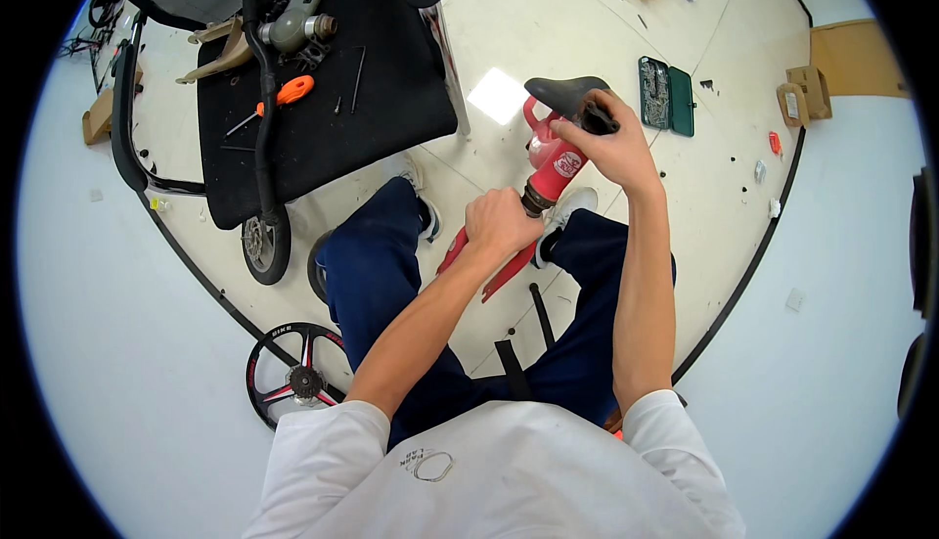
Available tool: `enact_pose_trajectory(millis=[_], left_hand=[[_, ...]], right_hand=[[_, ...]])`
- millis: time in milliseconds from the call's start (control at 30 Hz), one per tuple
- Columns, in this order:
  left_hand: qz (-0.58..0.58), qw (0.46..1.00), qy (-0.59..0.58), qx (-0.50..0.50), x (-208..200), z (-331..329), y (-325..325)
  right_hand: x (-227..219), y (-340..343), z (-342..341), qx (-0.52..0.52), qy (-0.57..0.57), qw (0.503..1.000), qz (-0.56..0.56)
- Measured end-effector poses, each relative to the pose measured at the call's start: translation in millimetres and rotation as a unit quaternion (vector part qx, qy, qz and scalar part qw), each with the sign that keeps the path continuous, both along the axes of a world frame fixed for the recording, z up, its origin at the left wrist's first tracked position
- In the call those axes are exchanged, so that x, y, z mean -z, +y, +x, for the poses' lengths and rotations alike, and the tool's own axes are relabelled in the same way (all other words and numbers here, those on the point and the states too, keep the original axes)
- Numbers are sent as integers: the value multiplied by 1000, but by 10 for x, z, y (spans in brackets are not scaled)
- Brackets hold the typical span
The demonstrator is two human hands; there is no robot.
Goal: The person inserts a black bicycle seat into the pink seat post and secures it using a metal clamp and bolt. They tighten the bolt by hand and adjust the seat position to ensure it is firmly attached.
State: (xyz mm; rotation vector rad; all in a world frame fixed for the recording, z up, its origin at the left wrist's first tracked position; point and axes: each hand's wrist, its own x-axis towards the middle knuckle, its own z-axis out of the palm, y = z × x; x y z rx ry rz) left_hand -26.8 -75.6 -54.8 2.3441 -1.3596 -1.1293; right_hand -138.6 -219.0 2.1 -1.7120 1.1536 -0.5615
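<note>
Between my knees stands a red bicycle frame (556,175) with a pale badge on its tube and a dark saddle (567,95) at its far end. My left hand (501,221) is wrapped round the top of a red fork (510,271), whose two legs point down toward me. A dark ring (534,199) shows between that hand and the red tube. My right hand (618,143) is closed round the tube's upper end, the thumb lying along it. A dark, hollow-looking part (598,116) shows beside its fingers; what it is I cannot tell.
At the left a black chair (391,99) bears an orange-handled screwdriver (284,95), a hex key (359,79) and a dark handlebar (265,128). A spoked wheel (305,381) lies at lower left. An open green case (680,101) and cardboard boxes (810,91) are at right.
</note>
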Motion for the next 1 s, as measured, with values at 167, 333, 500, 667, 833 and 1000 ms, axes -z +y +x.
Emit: enact_pose_trajectory(millis=[167,333,500,667,833,1000], left_hand=[[1,999,43,18,-12,38,8],[14,999,42,10,-63,14,-35],[8,998,67,9,-117,-38,-76],[10,995,94,18,-91,-54,-3],[20,985,172,-2,-5,-3,130],[-5,986,164,9,114,75,185]], right_hand=[[-108,-81,-97,-80,0,996,38],[-142,-147,-169,-115,35,992,37],[67,-138,-332,-57,-249,958,128],[207,146,-259,-38,-297,950,85],[109,277,-77,-17,-268,959,90],[216,144,-142,18,-429,857,284]])
